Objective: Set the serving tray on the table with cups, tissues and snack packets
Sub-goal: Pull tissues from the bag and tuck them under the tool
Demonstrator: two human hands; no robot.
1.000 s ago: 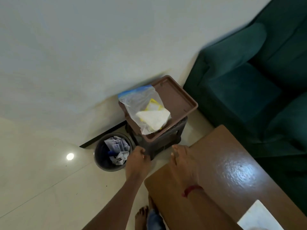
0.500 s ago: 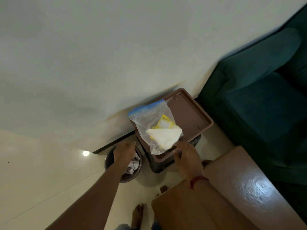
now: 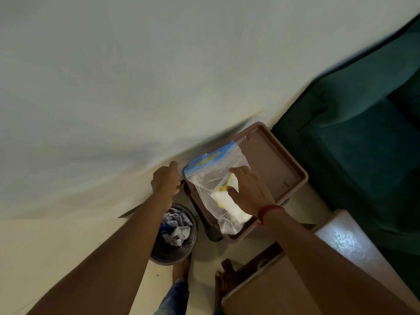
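A brown serving tray (image 3: pixel 276 160) rests on a dark stool (image 3: pixel 210 226) against the wall. Across the tray's left half lies a clear zip bag (image 3: pixel 210 176) with a blue strip, holding white tissues and something yellow. My left hand (image 3: pixel 164 180) is curled at the tray's left rim, where the bag hides part of the edge. My right hand (image 3: pixel 248 189) lies flat on top of the bag, fingers spread, thumb and forefinger apart. A red thread circles that wrist.
A round waste bin (image 3: pixel 173 235) full of crumpled paper stands on the floor left of the stool. A glossy wooden table (image 3: pixel 341 244) is at the lower right, a dark green sofa (image 3: pixel 363 137) to the right. My bare feet show below.
My left hand has risen from above the bin to the tray's left rim. My right hand has moved from the tray's near edge up onto the bag. The view has come closer.
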